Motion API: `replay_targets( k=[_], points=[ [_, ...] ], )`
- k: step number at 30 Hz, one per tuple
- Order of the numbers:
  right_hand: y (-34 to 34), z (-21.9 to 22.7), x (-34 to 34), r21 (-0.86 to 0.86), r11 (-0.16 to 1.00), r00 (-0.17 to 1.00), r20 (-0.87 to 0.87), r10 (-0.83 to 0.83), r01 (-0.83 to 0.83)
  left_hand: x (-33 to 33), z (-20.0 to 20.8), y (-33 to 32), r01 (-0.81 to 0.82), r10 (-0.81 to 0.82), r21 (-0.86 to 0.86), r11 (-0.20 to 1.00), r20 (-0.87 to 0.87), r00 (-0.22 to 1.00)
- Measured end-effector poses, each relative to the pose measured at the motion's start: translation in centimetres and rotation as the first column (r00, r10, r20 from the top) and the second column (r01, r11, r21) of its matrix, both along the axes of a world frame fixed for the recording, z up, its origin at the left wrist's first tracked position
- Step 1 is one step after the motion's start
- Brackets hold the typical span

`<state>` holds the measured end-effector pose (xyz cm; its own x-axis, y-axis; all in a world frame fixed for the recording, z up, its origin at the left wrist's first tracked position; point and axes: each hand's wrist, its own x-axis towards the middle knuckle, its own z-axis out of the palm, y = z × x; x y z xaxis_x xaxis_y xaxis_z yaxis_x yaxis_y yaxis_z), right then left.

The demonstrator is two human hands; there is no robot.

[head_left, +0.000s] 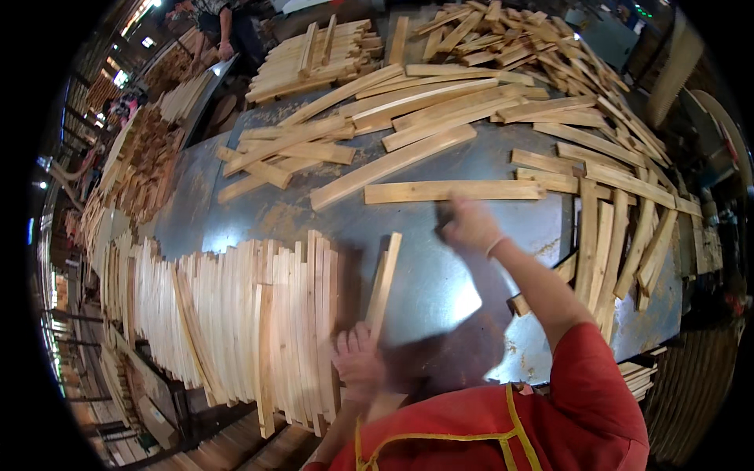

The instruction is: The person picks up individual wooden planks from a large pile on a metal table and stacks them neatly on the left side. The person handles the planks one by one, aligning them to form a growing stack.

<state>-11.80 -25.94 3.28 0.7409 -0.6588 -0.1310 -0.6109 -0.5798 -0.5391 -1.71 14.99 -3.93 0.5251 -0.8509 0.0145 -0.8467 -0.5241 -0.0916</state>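
My left hand [359, 365] is at the right edge of a row of pale wooden strips [236, 306] packed side by side. Its fingers close about the lower end of a single wooden strip [383, 286], which slants up and away over the metal tabletop [424, 306]. My right hand [471, 226] reaches across the tabletop, just below a loose wooden strip [455, 191] lying crosswise. Motion blurs its fingers, and a dark patch lies beside them, so their grip is unclear.
Loose wooden strips [440, 102] lie scattered across the far side, rising into a heap [503, 39]. More strips [601, 243] overlap at the right edge. A neat stack [314, 59] stands at the back. Beyond, at far left, another person [224, 35] is beside piled wood.
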Motion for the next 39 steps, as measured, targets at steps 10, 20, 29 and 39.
replay_targets(
  k=[10, 20, 29, 39],
  points=[
    [-0.1, -0.6, -3.8, 0.247, 0.969, 0.990, -0.138, 0.006, 0.029, 3.2, -0.5, 3.1, -0.218, 0.217, 0.018, 0.976, 0.034, 0.976],
    [28.2, -6.1, 3.6, 0.581, 0.756, 0.939, 0.046, 0.340, -0.302, 5.2, 0.0, 4.7, 0.044, -0.076, -0.168, 0.985, -0.194, 0.978],
    [12.7, -2.7, -15.0, -0.307, 0.720, 0.773, 0.101, -0.626, 0.623, 4.3, 1.1, 5.2, 0.065, -0.061, 0.015, 0.998, -0.170, 0.984],
    [19.7, -0.5, -21.4, 0.310, 0.826, 0.865, -0.347, -0.363, 0.471, -3.4, 2.2, -2.8, 0.349, -0.373, -0.132, 0.928, -0.295, 0.880]
  ],
)
